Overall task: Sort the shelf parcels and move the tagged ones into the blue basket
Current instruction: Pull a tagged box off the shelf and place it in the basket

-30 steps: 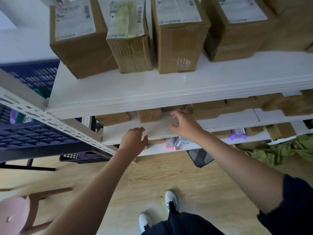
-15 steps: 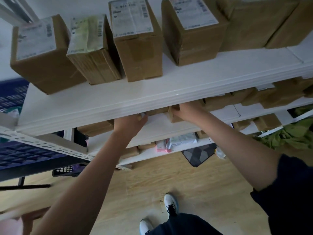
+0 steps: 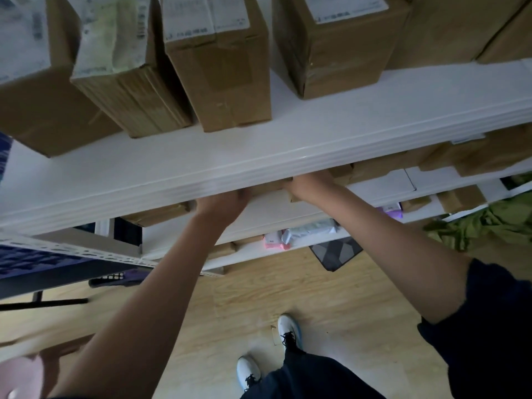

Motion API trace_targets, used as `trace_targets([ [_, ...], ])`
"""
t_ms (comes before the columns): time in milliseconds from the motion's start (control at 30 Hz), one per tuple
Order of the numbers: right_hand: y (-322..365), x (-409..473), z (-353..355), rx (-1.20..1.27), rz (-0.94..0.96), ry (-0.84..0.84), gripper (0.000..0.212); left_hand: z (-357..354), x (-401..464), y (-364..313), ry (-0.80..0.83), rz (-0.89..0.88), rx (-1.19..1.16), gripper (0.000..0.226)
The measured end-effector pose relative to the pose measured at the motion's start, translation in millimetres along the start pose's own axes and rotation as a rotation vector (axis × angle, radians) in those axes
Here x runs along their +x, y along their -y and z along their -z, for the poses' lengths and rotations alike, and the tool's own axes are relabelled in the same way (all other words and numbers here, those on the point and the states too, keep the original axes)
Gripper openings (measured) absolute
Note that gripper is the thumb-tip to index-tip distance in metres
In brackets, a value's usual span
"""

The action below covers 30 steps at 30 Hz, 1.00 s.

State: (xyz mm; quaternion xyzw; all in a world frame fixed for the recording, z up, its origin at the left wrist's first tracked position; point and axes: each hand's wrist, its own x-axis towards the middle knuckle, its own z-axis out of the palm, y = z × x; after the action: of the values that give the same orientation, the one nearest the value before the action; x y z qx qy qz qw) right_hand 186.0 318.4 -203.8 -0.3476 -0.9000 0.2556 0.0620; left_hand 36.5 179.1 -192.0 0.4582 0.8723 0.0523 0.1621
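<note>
Both arms reach under the white top shelf (image 3: 259, 165) to the second shelf. My left hand (image 3: 221, 203) and my right hand (image 3: 312, 185) grip the two ends of a brown cardboard parcel (image 3: 270, 189); the shelf edge hides most of it and my fingertips. Several brown parcels with white labels stand on the top shelf, among them a tall one (image 3: 224, 76) and a yellow-stained one (image 3: 126, 76). More brown parcels (image 3: 475, 156) lie on the second shelf to the right. A dark blue lattice basket (image 3: 26, 259) shows at the left edge.
A pink packet (image 3: 273, 240) and a white pouch (image 3: 311, 227) lie on the lower shelf. Green cloth (image 3: 489, 223) is heaped at the right, a dark mat (image 3: 335, 251) lies on the wooden floor, and a pink stool (image 3: 17, 375) stands at bottom left.
Both hands have gone deeper under the top shelf and closed on the ends of the brown parcel. My view has moved closer to the shelf and tilted up.
</note>
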Motion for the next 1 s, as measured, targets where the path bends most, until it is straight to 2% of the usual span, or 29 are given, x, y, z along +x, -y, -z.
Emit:
trace_targets([
  [100,-1.7,-23.0,-4.5,-0.008,0.031,0.009,0.057,-19.1,-19.6,12.3,-0.157,-0.103,0.062,0.033],
  [200,-0.4,-52.6,-11.4,-0.064,0.106,-0.018,0.074,-39.5,-49.7,23.9,-0.281,-0.234,0.11,0.055],
  [267,0.9,-73.6,-20.1,-0.034,0.093,-0.003,0.072,-51.3,-70.7,28.0,-0.302,-0.251,0.019,0.068],
  [333,0.3,-94.9,-28.3,0.0,0.09,-0.016,0.067,-60.6,-90.2,29.3,-0.323,-0.25,-0.033,0.071],
  [500,6.7,-139.0,-36.9,0.126,0.139,-0.106,0.071,-71.1,-123.5,35.9,-0.371,-0.268,-0.101,0.067],
  [767,28.9,-179.0,-52.1,0.128,0.173,-0.178,0.063,-78.3,-161.7,66.2,-0.322,-0.336,-0.22,0.067],
  [1000,49.2,-207.9,-56.2,0.204,0.191,-0.232,0.064,-76.8,-190.4,76.1,-0.396,-0.386,-0.267,0.063],
])
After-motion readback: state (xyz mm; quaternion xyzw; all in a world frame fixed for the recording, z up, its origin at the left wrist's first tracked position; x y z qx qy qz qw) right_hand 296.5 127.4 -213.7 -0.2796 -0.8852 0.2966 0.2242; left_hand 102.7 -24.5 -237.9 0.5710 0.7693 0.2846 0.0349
